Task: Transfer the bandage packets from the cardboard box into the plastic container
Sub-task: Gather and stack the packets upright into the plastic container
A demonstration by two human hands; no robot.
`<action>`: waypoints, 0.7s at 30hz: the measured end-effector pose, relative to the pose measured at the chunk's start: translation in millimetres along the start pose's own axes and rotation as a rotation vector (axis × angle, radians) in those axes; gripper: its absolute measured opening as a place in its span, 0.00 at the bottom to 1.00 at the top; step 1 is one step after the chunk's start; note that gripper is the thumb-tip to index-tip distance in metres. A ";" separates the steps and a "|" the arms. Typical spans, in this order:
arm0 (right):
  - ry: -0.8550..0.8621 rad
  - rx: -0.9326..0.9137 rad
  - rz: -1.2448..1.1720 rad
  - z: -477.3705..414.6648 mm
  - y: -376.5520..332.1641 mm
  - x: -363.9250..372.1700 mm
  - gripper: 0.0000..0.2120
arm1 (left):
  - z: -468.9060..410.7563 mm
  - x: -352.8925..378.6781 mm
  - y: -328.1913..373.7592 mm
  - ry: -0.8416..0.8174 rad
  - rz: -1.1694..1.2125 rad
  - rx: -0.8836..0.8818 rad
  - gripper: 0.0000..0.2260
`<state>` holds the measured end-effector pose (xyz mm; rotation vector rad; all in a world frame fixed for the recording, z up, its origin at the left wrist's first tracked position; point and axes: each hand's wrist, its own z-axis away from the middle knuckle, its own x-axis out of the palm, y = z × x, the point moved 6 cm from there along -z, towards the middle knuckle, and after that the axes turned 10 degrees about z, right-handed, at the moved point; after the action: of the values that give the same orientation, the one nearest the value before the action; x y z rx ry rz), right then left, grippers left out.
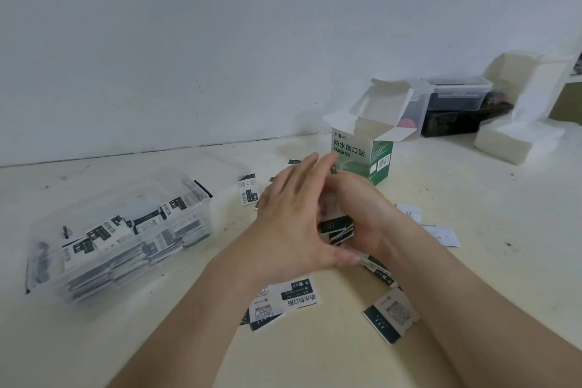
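On the cream table (pixel 330 362) by a white wall (pixel 220 41), left grip (pixel 288 217) flat against packet stack (pixel 335 227), right grip (pixel 365 214) clasping it.

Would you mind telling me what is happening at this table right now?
A person is gathering a stack of packets between both hands: the left hand presses it flat-fingered, the right hand cups it. The plastic container on the left already holds many; the cardboard box stands open behind, and loose packets lie around.
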<state>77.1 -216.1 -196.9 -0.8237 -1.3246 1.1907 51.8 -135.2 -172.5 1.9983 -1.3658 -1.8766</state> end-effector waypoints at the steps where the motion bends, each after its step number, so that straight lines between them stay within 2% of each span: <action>1: -0.027 -0.007 0.044 0.5 0.6 3.2 0.06 | 0.2 2.5 -1.9 -0.009 -0.035 0.004 0.56; 4: -0.086 -0.010 0.137 3.1 1.5 7.9 0.10 | -0.6 1.3 -7.7 0.033 0.019 0.031 0.51; 9: -0.207 0.016 0.145 4.2 3.5 14.8 0.09 | -1.4 -7.6 -14.5 0.088 0.066 0.039 0.44; 13: -0.142 0.033 0.247 3.3 1.8 8.0 0.06 | -3.0 -12.2 -18.6 0.056 0.134 -0.036 0.49; 15: 0.005 -0.024 0.411 -1.2 -5.0 -6.9 0.07 | -2.5 -18.1 -26.4 0.003 0.160 -0.115 0.48; 16: 0.085 -0.064 0.518 -3.3 -9.1 -15.1 0.09 | -1.3 -19.1 -30.1 -0.048 0.122 -0.145 0.44; 19: 0.296 -0.199 0.994 -5.6 -19.4 -31.2 0.10 | 5.7 -13.9 -37.8 -0.209 -0.068 -0.190 0.27; 21: 0.330 -0.208 1.273 -6.4 -17.9 -31.9 0.10 | 7.4 -10.3 -40.9 -0.227 -0.125 -0.199 0.17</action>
<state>90.8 -249.7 -189.3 -2.0678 -0.5589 1.7338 69.0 -100.5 -190.8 1.8610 -1.0675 -2.2537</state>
